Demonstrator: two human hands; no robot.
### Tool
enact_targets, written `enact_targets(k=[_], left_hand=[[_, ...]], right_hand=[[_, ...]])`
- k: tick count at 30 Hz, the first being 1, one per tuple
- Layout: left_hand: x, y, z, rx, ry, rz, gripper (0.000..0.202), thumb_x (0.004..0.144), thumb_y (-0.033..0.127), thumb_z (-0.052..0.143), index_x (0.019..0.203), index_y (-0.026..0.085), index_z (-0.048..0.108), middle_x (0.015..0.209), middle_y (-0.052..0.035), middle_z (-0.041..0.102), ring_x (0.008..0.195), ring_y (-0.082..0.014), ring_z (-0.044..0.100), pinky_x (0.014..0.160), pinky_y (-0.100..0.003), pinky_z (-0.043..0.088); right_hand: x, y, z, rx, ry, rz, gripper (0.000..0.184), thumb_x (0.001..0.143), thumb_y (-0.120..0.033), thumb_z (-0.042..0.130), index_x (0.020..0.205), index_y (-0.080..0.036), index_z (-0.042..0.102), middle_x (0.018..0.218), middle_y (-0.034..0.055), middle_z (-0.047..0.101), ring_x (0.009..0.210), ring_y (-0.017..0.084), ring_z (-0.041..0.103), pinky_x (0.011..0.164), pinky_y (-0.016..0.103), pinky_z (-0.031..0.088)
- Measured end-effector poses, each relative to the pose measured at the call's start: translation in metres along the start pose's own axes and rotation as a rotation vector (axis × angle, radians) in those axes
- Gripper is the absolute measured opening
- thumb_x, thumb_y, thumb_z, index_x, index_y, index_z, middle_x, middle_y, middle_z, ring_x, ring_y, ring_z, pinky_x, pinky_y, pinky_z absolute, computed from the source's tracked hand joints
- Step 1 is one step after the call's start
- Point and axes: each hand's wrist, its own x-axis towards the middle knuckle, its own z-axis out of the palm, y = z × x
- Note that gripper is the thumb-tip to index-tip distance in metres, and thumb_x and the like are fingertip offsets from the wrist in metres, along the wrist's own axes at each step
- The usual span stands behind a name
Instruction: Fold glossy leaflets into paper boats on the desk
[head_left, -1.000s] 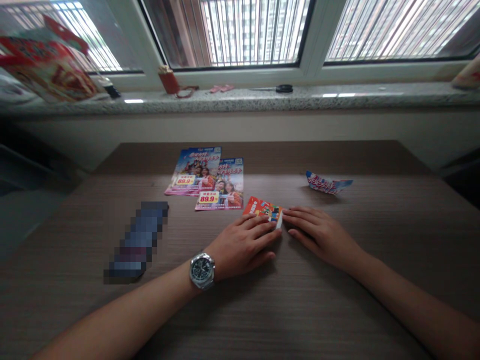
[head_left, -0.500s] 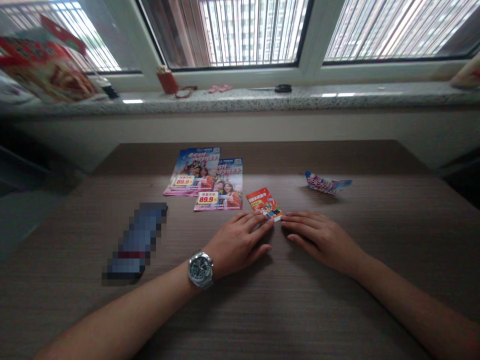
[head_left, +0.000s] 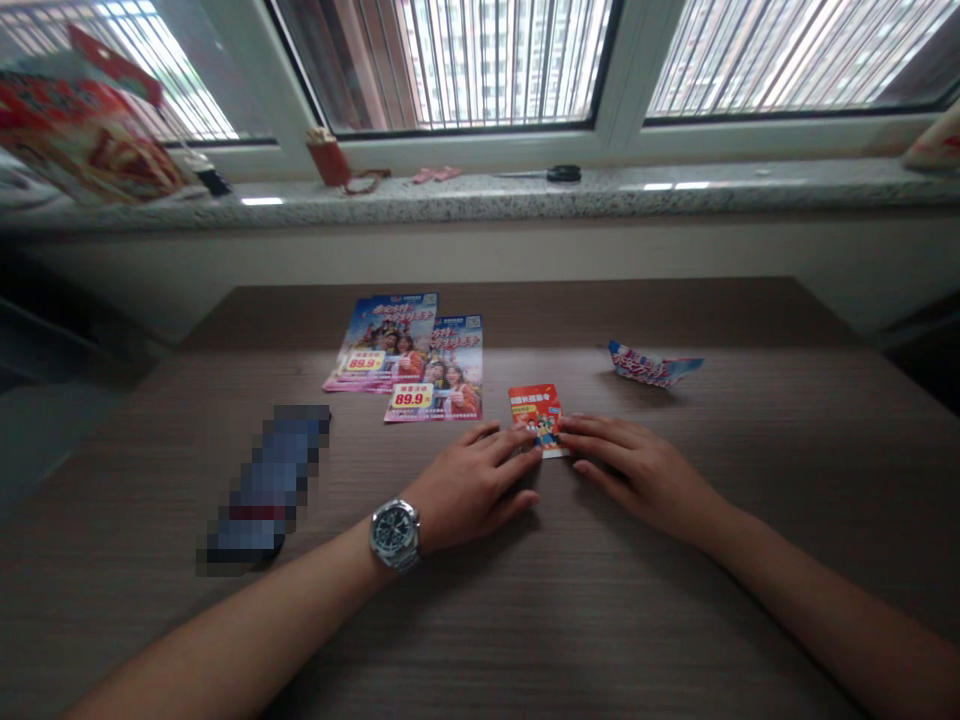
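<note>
A small red-orange printed card [head_left: 535, 402] lies flat on the brown table [head_left: 480, 620], its top edge roughly square to me. My left hand [head_left: 480, 480], with a metal watch [head_left: 395, 534] on the wrist, rests with outstretched fingers over the card's lower left side. Fingertips of my right hand [head_left: 637, 465] touch or just overlap the card's right edge, the fingers extended. Neither hand grips anything. Left of the card lie blue and pink flyers [head_left: 450, 375], some overlapping. A folded flyer [head_left: 651, 365] stands partly raised to the right.
A pixelated dark, phone-like object [head_left: 270, 485] lies on the left of the table. Behind the table runs a speckled stone windowsill [head_left: 480, 203], holding scissors [head_left: 562, 174], a red item with a strap [head_left: 328, 160], small pink pieces [head_left: 436, 174] and a red food bag [head_left: 82, 140].
The red card has turned from a slant to nearly straight and shifted slightly toward me. My right fingertips now reach its right edge. The view has moved slightly.
</note>
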Motion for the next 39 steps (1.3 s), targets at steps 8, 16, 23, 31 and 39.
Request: enact_targets(k=[8, 16, 23, 31, 39], left_hand=[[0.001, 0.002, 0.001, -0.017, -0.003, 0.025, 0.04, 0.102, 0.04, 0.049, 0.136, 0.02, 0.054, 0.144, -0.0105, 0.055, 0.133, -0.0247, 0.053, 0.118, -0.048, 0.036], [0.007, 0.007, 0.003, 0.04, 0.111, -0.031, 0.038, 0.099, 0.035, 0.055, 0.133, 0.016, 0.058, 0.137, -0.0099, 0.06, 0.123, -0.0248, 0.058, 0.108, -0.042, 0.047], [0.009, 0.007, 0.005, 0.075, 0.156, -0.056, 0.035, 0.097, 0.038, 0.062, 0.124, 0.016, 0.064, 0.128, -0.0083, 0.066, 0.111, -0.0242, 0.065, 0.098, -0.04, 0.054], [0.01, 0.009, 0.004, 0.107, 0.158, -0.06, 0.026, 0.101, 0.031, 0.055, 0.121, 0.019, 0.067, 0.127, -0.0072, 0.067, 0.107, -0.0212, 0.067, 0.094, -0.036, 0.055], [0.01, 0.009, 0.006, 0.112, 0.19, -0.072, 0.026, 0.103, 0.029, 0.049, 0.119, 0.019, 0.067, 0.125, -0.0063, 0.069, 0.101, -0.0202, 0.069, 0.09, -0.036, 0.056]], right_hand=[[0.001, 0.002, 0.005, -0.023, 0.003, -0.021, 0.038, 0.097, -0.024, 0.058, 0.135, -0.025, 0.062, 0.139, 0.0104, 0.064, 0.13, 0.027, 0.058, 0.106, 0.049, 0.051], [0.002, -0.005, 0.007, -0.05, 0.019, -0.027, 0.031, 0.098, -0.028, 0.06, 0.127, -0.024, 0.067, 0.134, 0.0104, 0.067, 0.125, 0.028, 0.062, 0.104, 0.05, 0.052], [0.003, -0.01, 0.009, -0.012, 0.03, -0.021, 0.031, 0.097, -0.028, 0.06, 0.127, -0.023, 0.067, 0.132, 0.011, 0.068, 0.123, 0.027, 0.062, 0.103, 0.049, 0.053], [0.004, -0.009, 0.005, 0.136, 0.069, 0.026, 0.028, 0.096, -0.025, 0.061, 0.123, -0.024, 0.067, 0.127, 0.011, 0.069, 0.118, 0.025, 0.065, 0.1, 0.043, 0.055], [0.005, -0.007, -0.002, 0.208, 0.119, 0.089, 0.006, 0.094, -0.025, 0.064, 0.091, -0.022, 0.068, 0.096, 0.0077, 0.069, 0.087, 0.02, 0.067, 0.074, 0.032, 0.056]])
